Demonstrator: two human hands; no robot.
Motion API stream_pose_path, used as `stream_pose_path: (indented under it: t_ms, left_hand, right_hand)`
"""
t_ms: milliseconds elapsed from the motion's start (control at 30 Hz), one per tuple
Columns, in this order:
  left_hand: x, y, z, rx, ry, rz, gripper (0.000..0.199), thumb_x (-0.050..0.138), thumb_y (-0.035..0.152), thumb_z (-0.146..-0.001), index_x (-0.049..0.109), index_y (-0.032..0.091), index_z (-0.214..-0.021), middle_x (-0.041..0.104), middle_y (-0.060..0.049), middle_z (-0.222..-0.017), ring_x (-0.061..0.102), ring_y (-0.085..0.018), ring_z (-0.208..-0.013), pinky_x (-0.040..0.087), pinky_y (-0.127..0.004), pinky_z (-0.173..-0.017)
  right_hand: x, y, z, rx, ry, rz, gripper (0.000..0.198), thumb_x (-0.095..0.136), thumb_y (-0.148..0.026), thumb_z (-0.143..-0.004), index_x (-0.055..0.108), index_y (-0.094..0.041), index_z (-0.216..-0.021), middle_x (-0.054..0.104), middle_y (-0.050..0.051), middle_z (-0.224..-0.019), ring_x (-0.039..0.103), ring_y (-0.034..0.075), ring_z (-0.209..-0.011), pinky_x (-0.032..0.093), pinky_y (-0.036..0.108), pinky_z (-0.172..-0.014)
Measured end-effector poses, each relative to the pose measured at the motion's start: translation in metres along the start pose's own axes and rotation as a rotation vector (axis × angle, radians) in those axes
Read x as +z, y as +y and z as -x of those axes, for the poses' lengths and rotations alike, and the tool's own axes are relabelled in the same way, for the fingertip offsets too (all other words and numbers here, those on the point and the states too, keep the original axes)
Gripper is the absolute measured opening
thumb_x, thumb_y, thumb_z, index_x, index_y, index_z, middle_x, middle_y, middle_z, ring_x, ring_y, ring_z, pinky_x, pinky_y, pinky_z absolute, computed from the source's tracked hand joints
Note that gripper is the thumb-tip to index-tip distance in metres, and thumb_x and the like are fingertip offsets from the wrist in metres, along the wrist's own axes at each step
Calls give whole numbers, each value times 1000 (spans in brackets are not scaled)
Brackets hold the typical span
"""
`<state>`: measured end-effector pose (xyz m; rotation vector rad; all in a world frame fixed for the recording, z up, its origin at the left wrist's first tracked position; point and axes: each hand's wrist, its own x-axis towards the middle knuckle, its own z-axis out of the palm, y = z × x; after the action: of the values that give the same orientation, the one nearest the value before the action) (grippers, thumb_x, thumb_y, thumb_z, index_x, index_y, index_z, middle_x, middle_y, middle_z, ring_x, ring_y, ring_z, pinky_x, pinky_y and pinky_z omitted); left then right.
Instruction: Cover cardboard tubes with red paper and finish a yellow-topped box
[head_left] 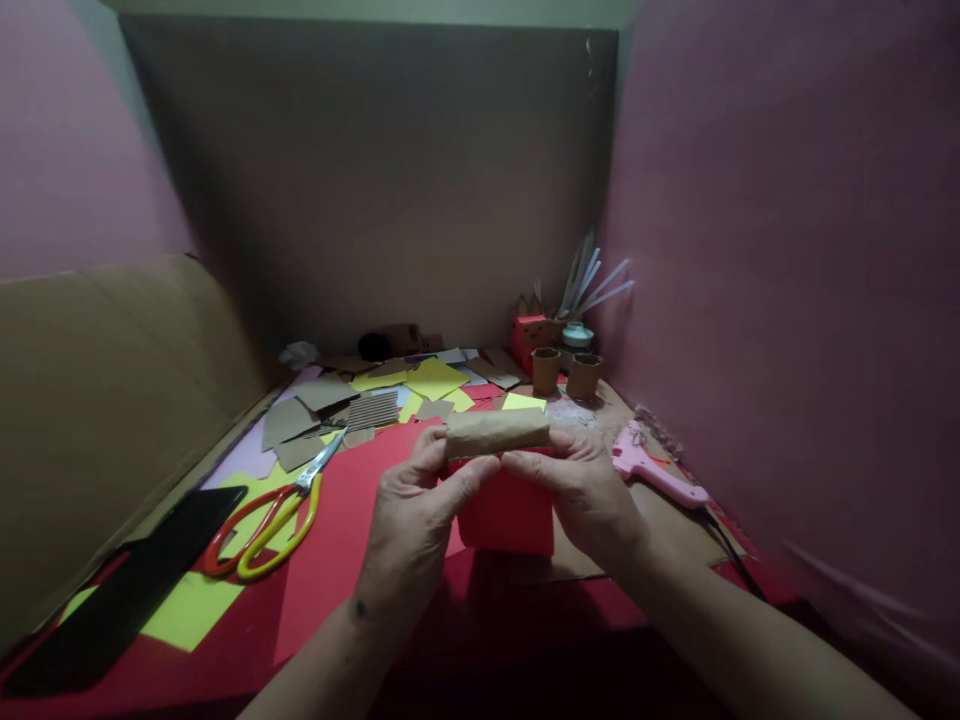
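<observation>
Between both hands is a small box covered in red paper (pixel 506 510), with a rolled brown cardboard strip (pixel 497 430) along its top edge. My left hand (pixel 420 500) grips the left side, its thumb pressed on the seam where brown meets red. My right hand (pixel 592 490) grips the right side in the same way, and the two thumb tips almost meet at the middle. Most of the fingers are hidden behind the box. Left of my left hand lie scissors (pixel 281 520) with one red and one yellow handle. A pink glue gun (pixel 652 465) rests beyond my right hand.
Cardboard scraps (pixel 296 420) and yellow paper pieces (pixel 437 378) cover the back of the table. A red sheet (pixel 330 550) and a long black object (pixel 127 590) lie at left. Two cardboard cups (pixel 545 372) stand back right, near white sticks (pixel 592 285). Walls enclose three sides.
</observation>
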<state>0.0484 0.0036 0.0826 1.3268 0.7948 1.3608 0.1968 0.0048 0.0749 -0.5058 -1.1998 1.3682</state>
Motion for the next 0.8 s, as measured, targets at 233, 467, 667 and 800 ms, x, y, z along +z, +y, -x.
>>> stream_pose_path:
  t_ms: [233,467,667,800]
  left_hand:
    - [-14,4,-5,50,8,-54,18,71,22,-78,77,24,-95,70,-4,-104,54,-25,-111,39,-38,-100]
    - [-28,10,-10,-38,-129,-97,20,63,27,-85,75,26,-100,73,-5,-104,46,-25,-125,24,-42,-112]
    - [-29,12,-10,43,-84,-223,16,64,31,-85,76,31,-95,69,-1,-106,52,-21,-113,38,-32,-99]
    - [-29,17,-17,181,-45,-403,17,72,31,-77,75,32,-94,60,2,-94,52,-15,-85,41,-26,-74]
  right_hand:
    - [2,2,-1,2,-61,46,21,64,-24,-86,73,-25,-106,75,3,-97,67,19,-88,49,40,-90]
    - [-6,9,-8,82,-71,7,25,59,-30,-90,71,-22,-110,74,7,-98,67,19,-86,48,38,-85]
    - [3,0,-16,-72,-141,131,26,66,-22,-82,72,-27,-107,72,3,-110,61,22,-109,41,39,-101]
    - [8,-10,-24,-158,-61,128,23,67,-18,-81,75,-29,-99,74,1,-105,64,20,-106,44,37,-99]
